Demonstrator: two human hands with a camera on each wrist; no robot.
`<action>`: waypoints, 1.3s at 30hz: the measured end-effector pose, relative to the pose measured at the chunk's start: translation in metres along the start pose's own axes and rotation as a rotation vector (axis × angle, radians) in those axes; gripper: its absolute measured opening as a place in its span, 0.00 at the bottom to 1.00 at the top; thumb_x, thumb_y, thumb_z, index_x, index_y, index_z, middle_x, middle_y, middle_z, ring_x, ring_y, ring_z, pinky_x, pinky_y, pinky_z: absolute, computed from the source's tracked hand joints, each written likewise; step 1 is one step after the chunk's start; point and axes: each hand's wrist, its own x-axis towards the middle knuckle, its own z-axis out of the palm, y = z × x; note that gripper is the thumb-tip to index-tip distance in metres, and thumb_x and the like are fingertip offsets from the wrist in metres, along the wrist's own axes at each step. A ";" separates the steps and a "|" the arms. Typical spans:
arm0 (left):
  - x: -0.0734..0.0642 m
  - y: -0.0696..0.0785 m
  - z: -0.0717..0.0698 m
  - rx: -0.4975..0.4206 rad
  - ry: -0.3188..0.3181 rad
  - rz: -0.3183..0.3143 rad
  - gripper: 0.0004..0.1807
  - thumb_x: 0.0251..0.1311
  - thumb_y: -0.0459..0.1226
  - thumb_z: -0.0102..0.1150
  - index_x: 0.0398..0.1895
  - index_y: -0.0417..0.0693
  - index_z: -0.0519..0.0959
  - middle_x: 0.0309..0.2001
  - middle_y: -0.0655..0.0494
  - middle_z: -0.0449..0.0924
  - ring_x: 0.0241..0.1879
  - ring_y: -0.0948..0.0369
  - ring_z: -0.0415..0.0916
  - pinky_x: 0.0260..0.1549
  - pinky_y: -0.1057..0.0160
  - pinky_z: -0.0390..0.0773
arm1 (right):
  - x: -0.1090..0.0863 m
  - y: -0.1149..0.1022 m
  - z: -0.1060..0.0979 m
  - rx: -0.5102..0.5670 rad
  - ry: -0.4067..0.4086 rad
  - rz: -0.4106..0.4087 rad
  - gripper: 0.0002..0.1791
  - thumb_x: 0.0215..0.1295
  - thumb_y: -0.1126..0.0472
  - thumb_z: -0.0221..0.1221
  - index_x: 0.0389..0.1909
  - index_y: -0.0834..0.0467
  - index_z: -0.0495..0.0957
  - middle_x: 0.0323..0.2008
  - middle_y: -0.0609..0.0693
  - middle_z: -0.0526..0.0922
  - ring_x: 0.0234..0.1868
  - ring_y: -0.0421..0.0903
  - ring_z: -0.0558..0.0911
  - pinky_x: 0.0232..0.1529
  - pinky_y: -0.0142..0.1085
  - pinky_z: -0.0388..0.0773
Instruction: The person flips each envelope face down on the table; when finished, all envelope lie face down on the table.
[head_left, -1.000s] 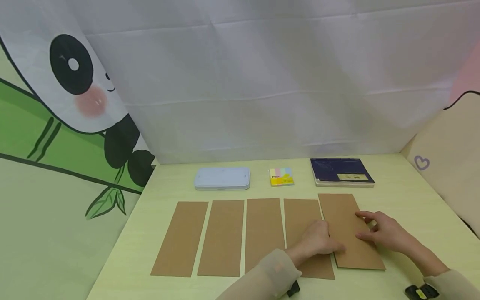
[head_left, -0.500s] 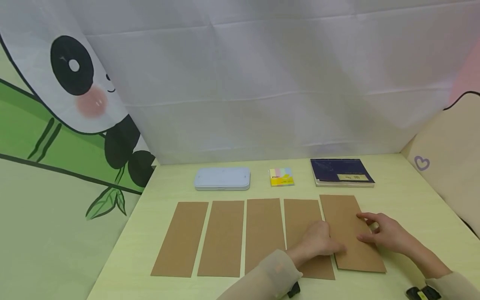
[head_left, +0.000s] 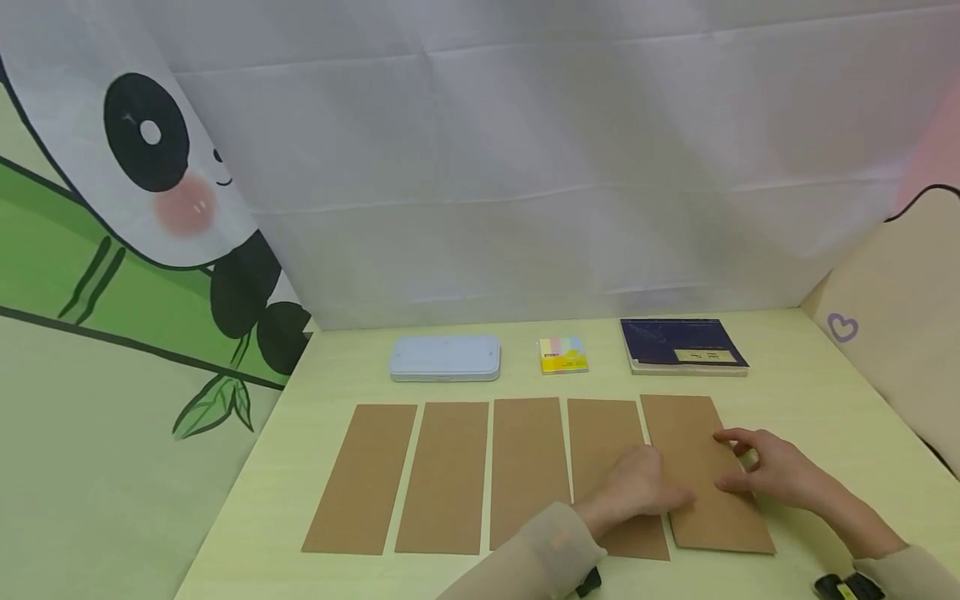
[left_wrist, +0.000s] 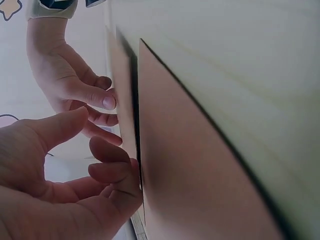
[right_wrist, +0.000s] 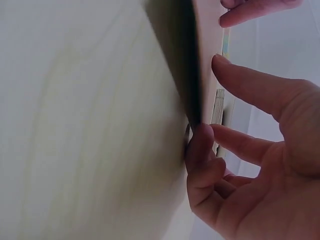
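In the head view the rightmost brown card [head_left: 692,450] lies between both hands, its near edge casting a thin shadow. My left hand [head_left: 633,485] reaches across the neighbouring brown card [head_left: 603,429] and holds the left edge, thumb over the top face and other fingers curled. On the opposite side, my right hand [head_left: 780,473] grips the right edge with thumb and index finger on top. The right wrist view has the curled fingers [right_wrist: 202,145] right at that edge, a dark gap showing under the card. In the left wrist view the two cards sit side by side with a narrow gap.
Left of the hands, three more brown cards [head_left: 360,479] lie in the same row. Behind them are a pale blue flat case [head_left: 445,358], a sticky-note pack [head_left: 563,356] and a dark blue book [head_left: 684,343]. A white cloth [head_left: 525,167] hangs along the back of the table.
The rightmost card has slid a little toward the near edge, its far end now closer to level with the row. Both hands have moved slightly along with it, keeping their hold.
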 end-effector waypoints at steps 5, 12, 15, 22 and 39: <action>-0.001 -0.003 -0.001 -0.034 -0.006 0.010 0.21 0.45 0.50 0.70 0.22 0.43 0.75 0.22 0.58 0.68 0.20 0.62 0.65 0.18 0.66 0.67 | 0.002 0.001 0.000 -0.039 -0.005 -0.026 0.40 0.43 0.53 0.75 0.54 0.71 0.72 0.38 0.59 0.77 0.28 0.45 0.72 0.27 0.36 0.69; -0.011 -0.029 -0.015 -0.130 0.029 0.145 0.17 0.51 0.50 0.68 0.29 0.46 0.80 0.12 0.64 0.59 0.12 0.66 0.58 0.11 0.68 0.60 | 0.000 0.003 -0.002 -0.036 -0.004 -0.033 0.40 0.45 0.52 0.74 0.55 0.70 0.72 0.38 0.60 0.76 0.26 0.42 0.75 0.27 0.36 0.70; -0.017 -0.047 -0.031 -0.144 0.057 0.169 0.22 0.51 0.50 0.68 0.45 0.46 0.82 0.17 0.66 0.65 0.17 0.68 0.63 0.17 0.69 0.65 | -0.001 0.003 -0.003 -0.023 -0.001 -0.040 0.39 0.45 0.52 0.74 0.55 0.69 0.71 0.39 0.60 0.76 0.26 0.42 0.76 0.27 0.36 0.70; -0.037 -0.094 -0.078 -0.146 0.096 0.187 0.27 0.55 0.48 0.66 0.53 0.38 0.79 0.28 0.60 0.76 0.25 0.66 0.69 0.23 0.67 0.71 | -0.002 0.004 -0.005 0.001 -0.023 -0.021 0.39 0.48 0.53 0.73 0.57 0.69 0.70 0.40 0.61 0.76 0.28 0.43 0.77 0.27 0.36 0.71; -0.080 -0.193 -0.148 -0.297 0.281 0.105 0.30 0.60 0.44 0.63 0.60 0.35 0.71 0.36 0.54 0.75 0.34 0.59 0.76 0.30 0.61 0.77 | -0.007 0.006 -0.008 -0.031 -0.002 -0.029 0.33 0.56 0.52 0.68 0.56 0.67 0.71 0.40 0.59 0.77 0.31 0.45 0.78 0.28 0.38 0.72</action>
